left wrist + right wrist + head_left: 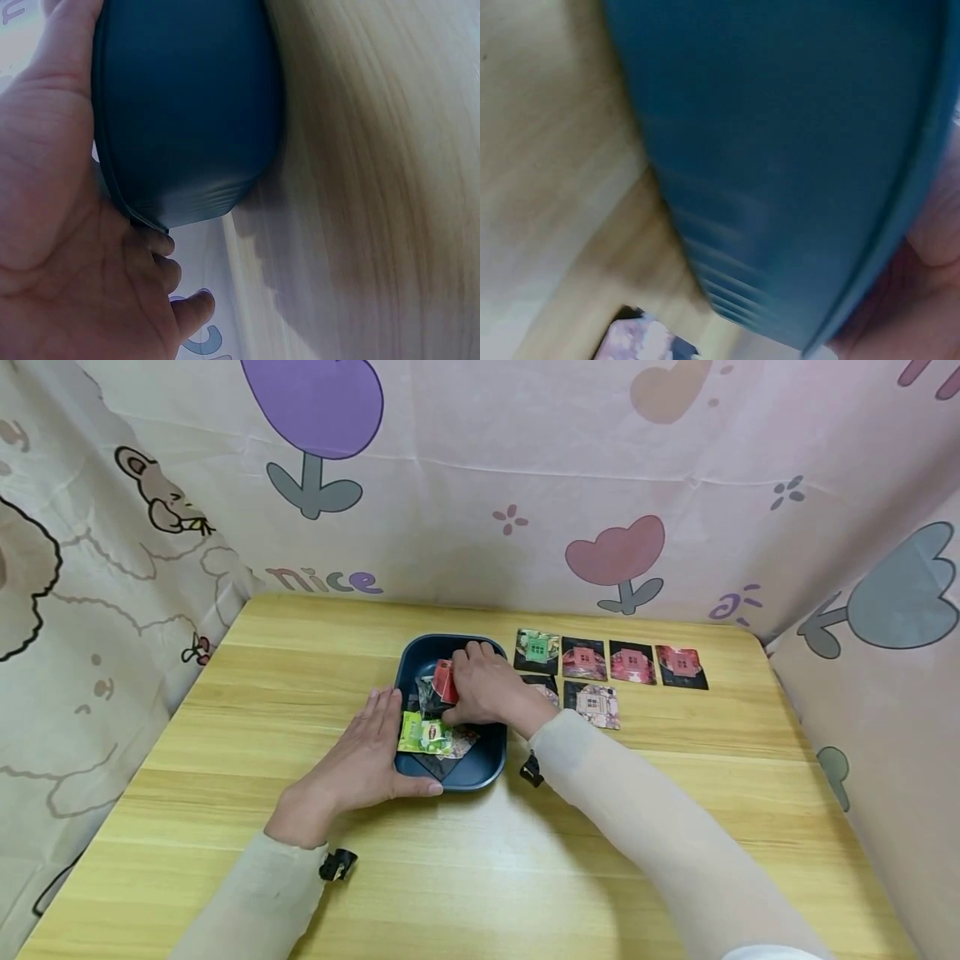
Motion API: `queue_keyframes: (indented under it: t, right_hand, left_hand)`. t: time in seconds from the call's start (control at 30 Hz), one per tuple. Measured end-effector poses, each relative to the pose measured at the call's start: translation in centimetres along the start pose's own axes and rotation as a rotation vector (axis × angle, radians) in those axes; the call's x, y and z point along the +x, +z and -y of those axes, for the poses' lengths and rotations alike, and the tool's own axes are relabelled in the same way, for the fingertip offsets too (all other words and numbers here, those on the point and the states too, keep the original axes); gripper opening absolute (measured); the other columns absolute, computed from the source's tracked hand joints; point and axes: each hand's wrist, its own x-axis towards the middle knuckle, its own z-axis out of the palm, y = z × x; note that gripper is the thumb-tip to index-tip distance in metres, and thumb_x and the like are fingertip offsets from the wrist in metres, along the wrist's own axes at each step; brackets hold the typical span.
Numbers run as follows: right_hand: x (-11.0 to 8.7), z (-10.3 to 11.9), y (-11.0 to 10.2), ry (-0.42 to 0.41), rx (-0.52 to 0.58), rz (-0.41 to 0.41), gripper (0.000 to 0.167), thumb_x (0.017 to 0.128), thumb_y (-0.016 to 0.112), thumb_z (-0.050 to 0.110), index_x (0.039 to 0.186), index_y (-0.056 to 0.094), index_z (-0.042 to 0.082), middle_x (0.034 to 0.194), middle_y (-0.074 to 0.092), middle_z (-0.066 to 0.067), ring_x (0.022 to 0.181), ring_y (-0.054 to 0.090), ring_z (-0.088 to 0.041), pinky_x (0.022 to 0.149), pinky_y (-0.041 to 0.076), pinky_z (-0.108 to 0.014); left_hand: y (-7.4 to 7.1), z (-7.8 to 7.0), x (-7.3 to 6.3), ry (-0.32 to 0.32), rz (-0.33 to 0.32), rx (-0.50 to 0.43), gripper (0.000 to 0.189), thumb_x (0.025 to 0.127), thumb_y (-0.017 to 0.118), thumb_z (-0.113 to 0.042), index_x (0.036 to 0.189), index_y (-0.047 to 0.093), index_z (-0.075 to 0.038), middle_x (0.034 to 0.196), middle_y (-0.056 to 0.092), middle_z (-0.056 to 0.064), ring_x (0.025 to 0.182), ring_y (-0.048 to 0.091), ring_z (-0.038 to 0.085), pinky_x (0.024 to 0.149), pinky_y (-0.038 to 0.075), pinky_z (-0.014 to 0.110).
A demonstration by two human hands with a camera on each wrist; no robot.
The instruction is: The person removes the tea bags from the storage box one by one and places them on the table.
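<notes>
A dark blue tray (491, 768) holds several tea bag packets, among them a yellow-green packet (424, 734), a red-and-black packet (443, 683) and a floral packet (463, 742). My left hand (352, 764) rests against the tray's left side with its fingers straight, the thumb along the near rim; the left wrist view shows its palm (67, 277) by the tray wall (187, 105). Over the right rim, my right hand (487, 685) reaches into the tray beside the red-and-black packet. Its fingertips are partly hidden, so any grip is unclear. The right wrist view shows mostly the tray's outer wall (780, 150).
Right of the tray, packets lie in two rows: a green one (537, 650), several red ones such as this red packet (632, 662), and in front a pale floral packet (598, 703) beside another partly behind my right wrist. A printed curtain (465, 468) stands behind the wooden table (300, 643).
</notes>
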Motion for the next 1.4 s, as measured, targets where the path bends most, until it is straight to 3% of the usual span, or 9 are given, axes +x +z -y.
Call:
queue_keyframes:
  t: [0.3, 0.83, 1.23, 1.4]
  right_hand:
    - [-1.2, 0.2, -0.8, -0.067, -0.089, -0.019, 0.092, 0.081, 0.074, 0.072, 0.138, 0.051, 0.002, 0.124, 0.054, -0.013, 0.109, 0.048, -0.028, 0.105, 0.048, -0.039]
    - [-4.3, -0.5, -3.6, -0.131, -0.006, -0.044, 0.078, 0.08, 0.078, 0.065, 0.124, 0.056, 0.004, 0.104, 0.051, -0.006, 0.096, 0.045, -0.026, 0.082, 0.041, -0.038]
    - [-6.5, -2.2, -4.3, -0.126, -0.004, -0.075, 0.083, 0.078, 0.081, 0.062, 0.129, 0.055, 0.002, 0.115, 0.053, -0.009, 0.102, 0.047, -0.027, 0.088, 0.046, -0.039]
    - [-7.0, -2.9, -4.2, -0.124, 0.003, -0.084, 0.083, 0.077, 0.082, 0.062, 0.128, 0.055, 0.002, 0.111, 0.053, -0.009, 0.1, 0.046, -0.027, 0.086, 0.044, -0.038]
  left_hand:
    - [0.0, 0.1, -0.1, 0.014, -0.003, -0.001, 0.147, 0.076, 0.078, -0.079, 0.167, -0.003, 0.002, 0.176, -0.004, 0.023, 0.163, -0.007, 0.043, 0.13, 0.01, 0.064]
    - [-0.1, 0.0, -0.1, -0.005, 0.018, -0.025, 0.148, 0.075, 0.077, -0.081, 0.168, -0.007, -0.001, 0.177, -0.006, 0.02, 0.164, -0.01, 0.041, 0.13, 0.008, 0.064]
    - [-0.1, -0.1, -0.1, -0.009, 0.015, -0.029, 0.148, 0.075, 0.079, -0.079, 0.168, -0.005, 0.0, 0.177, -0.006, 0.02, 0.164, -0.009, 0.04, 0.13, 0.008, 0.064]
    - [0.0, 0.0, -0.1, -0.01, 0.014, -0.03, 0.148, 0.075, 0.079, -0.079, 0.168, -0.006, -0.001, 0.177, -0.006, 0.02, 0.164, -0.01, 0.041, 0.13, 0.008, 0.064]
